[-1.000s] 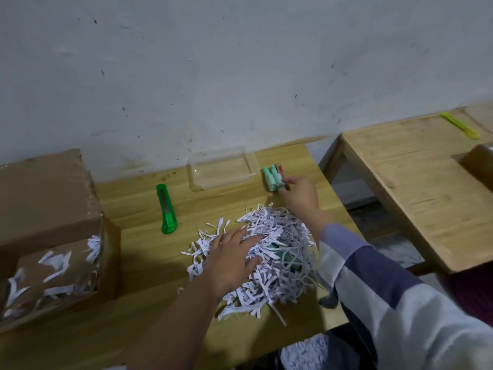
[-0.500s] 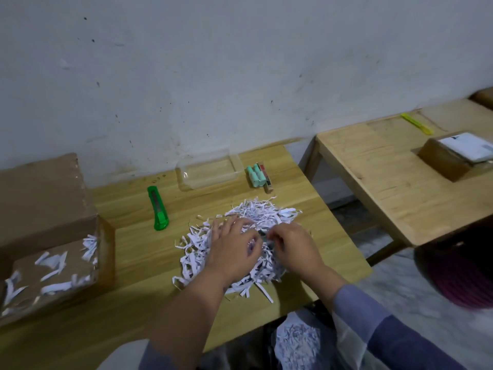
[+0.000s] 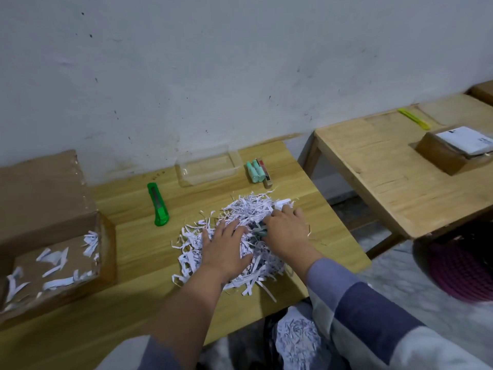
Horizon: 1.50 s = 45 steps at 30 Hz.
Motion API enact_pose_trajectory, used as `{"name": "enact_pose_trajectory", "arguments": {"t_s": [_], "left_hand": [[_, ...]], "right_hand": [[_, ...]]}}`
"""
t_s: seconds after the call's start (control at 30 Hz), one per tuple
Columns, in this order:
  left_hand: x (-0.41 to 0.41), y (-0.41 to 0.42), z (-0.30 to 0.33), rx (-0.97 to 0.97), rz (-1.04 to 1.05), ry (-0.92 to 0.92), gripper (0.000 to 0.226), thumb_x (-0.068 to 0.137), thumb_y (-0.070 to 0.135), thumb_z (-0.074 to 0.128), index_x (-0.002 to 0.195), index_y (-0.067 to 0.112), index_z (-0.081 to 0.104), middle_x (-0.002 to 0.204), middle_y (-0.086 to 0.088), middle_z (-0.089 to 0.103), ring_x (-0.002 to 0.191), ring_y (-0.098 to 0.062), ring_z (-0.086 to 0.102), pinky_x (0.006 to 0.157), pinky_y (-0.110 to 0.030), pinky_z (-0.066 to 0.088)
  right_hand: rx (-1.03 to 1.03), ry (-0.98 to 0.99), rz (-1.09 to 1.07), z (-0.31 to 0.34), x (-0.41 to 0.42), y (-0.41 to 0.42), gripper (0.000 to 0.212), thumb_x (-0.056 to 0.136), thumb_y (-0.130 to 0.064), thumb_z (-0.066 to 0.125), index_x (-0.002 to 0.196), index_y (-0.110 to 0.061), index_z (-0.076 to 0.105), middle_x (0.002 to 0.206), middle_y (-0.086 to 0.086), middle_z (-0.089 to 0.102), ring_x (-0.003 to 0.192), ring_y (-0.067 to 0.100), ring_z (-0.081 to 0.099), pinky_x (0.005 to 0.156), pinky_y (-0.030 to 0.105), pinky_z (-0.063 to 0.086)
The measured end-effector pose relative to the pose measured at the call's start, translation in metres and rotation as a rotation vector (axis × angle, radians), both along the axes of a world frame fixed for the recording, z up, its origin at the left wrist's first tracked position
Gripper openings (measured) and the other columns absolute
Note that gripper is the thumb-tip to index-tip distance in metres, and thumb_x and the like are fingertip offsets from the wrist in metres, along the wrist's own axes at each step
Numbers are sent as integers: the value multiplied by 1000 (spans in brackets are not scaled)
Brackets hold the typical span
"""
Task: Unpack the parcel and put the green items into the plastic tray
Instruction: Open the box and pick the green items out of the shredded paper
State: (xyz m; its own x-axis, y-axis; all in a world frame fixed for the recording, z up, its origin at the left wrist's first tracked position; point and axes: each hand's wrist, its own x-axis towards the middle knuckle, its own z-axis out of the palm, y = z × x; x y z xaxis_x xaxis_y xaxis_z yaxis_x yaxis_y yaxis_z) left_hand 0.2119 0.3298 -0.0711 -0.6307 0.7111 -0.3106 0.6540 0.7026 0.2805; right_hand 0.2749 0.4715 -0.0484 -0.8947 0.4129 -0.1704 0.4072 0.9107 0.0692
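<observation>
the left hand (image 3: 226, 249) lies flat with fingers spread on the shredded paper (image 3: 248, 212). the right hand (image 3: 286, 231), just beside it, pinches a green item (image 3: 259, 232) in the pile. the plastic tray (image 3: 208, 166) sits beyond both hands on the counter (image 3: 333, 231).

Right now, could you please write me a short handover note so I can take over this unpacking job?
Left hand: flat, fingers spread, pressing on the shredded paper pile.
Right hand: in the pile, fingers round a small dark greenish item; what it is cannot be told.
Plastic tray: at the wall, nothing in it.
Two mint green tubes and a red-topped one lie beside the tray, right of it.
Opened parcel box: at left, a few shreds inside.
Done: parcel emptied. Left: finish searching, put the green items into the tray.
</observation>
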Motion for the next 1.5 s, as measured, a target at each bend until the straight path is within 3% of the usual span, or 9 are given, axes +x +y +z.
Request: {"name": "enact_pose_trajectory", "arguments": {"t_s": [0.4,0.57,0.8,1.03,1.13,1.2,1.3,1.4,1.5], "left_hand": [[-5,-2,-1,-45,-7,-22,72,89,56,51,149,31,21,161,10,4,149,-20,-4,116,-59,-2],[-4,-1,-1,-48,6,-24,72,88,57,53,148,31,22,160,7,12,149,-21,-2,115,-59,-2],[-5,-8,4,-47,4,-57,69,89,52,56,147,29,27,159,7,20,149,-19,1,118,-57,0],[-1,-11,11,346,209,-69,34,91,49,47,124,40,46,155,10,24,147,-21,12,114,-58,-8],[-2,-6,19,550,281,130,34,82,60,45,104,35,45,126,9,41,127,-18,37,114,-46,19],[-4,-2,28,565,269,164,50,78,71,43,110,32,47,119,10,45,117,-13,40,100,-31,26],[-6,3,33,494,219,102,55,83,65,52,126,31,51,124,13,58,116,-11,48,99,-33,29],[-10,-2,30,531,253,79,49,89,52,57,131,26,54,123,7,63,109,-15,57,93,-32,38],[-13,-11,27,552,303,15,47,89,46,59,129,21,56,120,2,63,104,-18,59,86,-36,50]], "right_hand": [[-731,330,-311,37,10,18,43,70,-44,77,110,-44,62,113,-14,65,114,12,53,86,34,19],[-987,593,-328,50,3,19,46,53,-59,76,94,-59,56,94,-24,64,108,9,60,104,55,34],[-1296,785,-414,65,-7,22,37,73,-15,79,105,-17,59,88,-2,64,93,20,63,81,31,53],[-1357,740,-455,59,-10,22,33,72,-15,80,99,-16,62,85,9,62,78,16,61,57,17,46],[-1369,706,-505,51,-9,15,32,72,-13,80,97,-14,60,87,10,66,69,13,61,46,12,44],[-1377,695,-532,46,-10,9,30,71,-15,80,93,-16,60,87,10,68,70,15,63,53,19,48],[-1395,661,-545,42,-13,4,37,69,-14,82,99,-13,61,92,13,70,80,25,65,69,37,53],[-1397,570,-470,43,-15,1,42,72,-3,77,109,-12,62,90,4,68,75,18,64,61,26,52],[-1223,523,-479,38,-16,3,35,72,2,76,102,-13,68,74,2,63,65,17,60,67,33,54]]}}
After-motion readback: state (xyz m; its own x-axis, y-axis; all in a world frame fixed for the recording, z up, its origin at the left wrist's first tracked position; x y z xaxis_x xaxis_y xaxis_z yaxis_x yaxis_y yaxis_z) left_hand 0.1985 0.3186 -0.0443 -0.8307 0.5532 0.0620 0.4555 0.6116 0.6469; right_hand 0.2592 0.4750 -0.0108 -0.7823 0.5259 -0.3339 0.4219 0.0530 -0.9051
